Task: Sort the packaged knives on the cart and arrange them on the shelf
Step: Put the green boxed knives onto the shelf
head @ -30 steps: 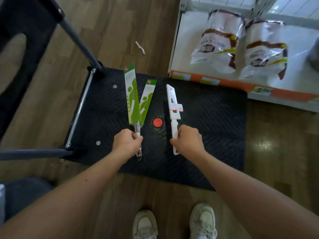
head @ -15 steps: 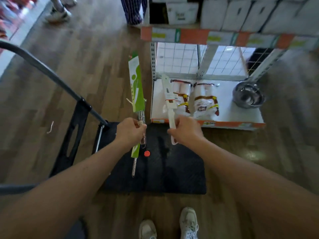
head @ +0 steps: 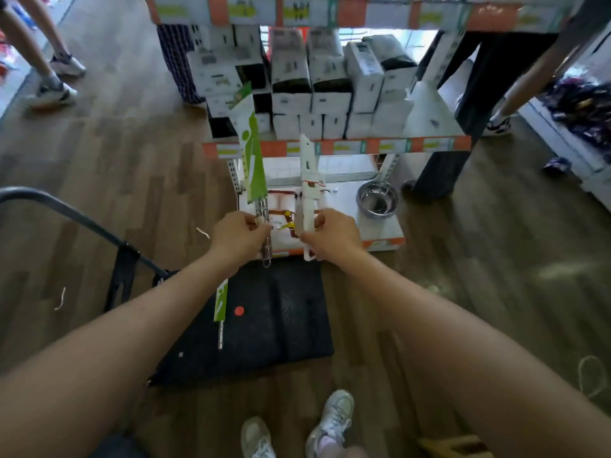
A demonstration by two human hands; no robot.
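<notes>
Cart (head: 291,328) carries one green-sleeved knife (head: 221,304).

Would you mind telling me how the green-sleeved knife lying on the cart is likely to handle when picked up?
The green-sleeved knife probably stays stiff: it lies straight on the cart. Its bare metal handle may feel slick and carry most of the weight. The card sleeve looks merely slipped over the blade, so gripping the handle seems safer.

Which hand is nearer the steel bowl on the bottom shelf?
Right. The right hand, gripping the white knife, is just left of the bowl; the left hand is farther left.
</notes>
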